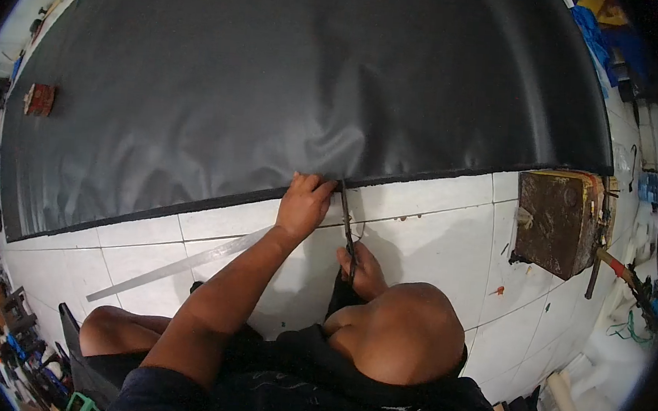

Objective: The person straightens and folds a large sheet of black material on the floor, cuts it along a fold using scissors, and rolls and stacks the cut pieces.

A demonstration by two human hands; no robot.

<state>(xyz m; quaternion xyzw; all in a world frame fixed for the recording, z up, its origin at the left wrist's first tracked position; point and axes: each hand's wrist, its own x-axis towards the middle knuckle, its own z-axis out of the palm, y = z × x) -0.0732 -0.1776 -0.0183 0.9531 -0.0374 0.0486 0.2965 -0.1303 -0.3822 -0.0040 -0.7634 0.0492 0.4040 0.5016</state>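
A large sheet of black material (224, 66) lies spread over the white tiled floor, its surface wrinkled near the middle of the front edge. My left hand (305, 204) pinches that edge, fingertips on the sheet. Just to its right, my right hand (364, 270) is closed around the handles of dark scissors (346, 218), partly hidden by my knee. The scissors point away from me, and their tip meets the sheet's edge beside my left fingers. A long pale flat strip (177, 265) lies on the tiles, passing under my left forearm.
A worn brown block-like object (558, 222) stands at the sheet's right front corner, with a hammer-like tool (600, 246) beside it. A small red block (40, 100) rests on the sheet's left side. Mixed items crowd the far left and right edges. My bare knees are close below my hands.
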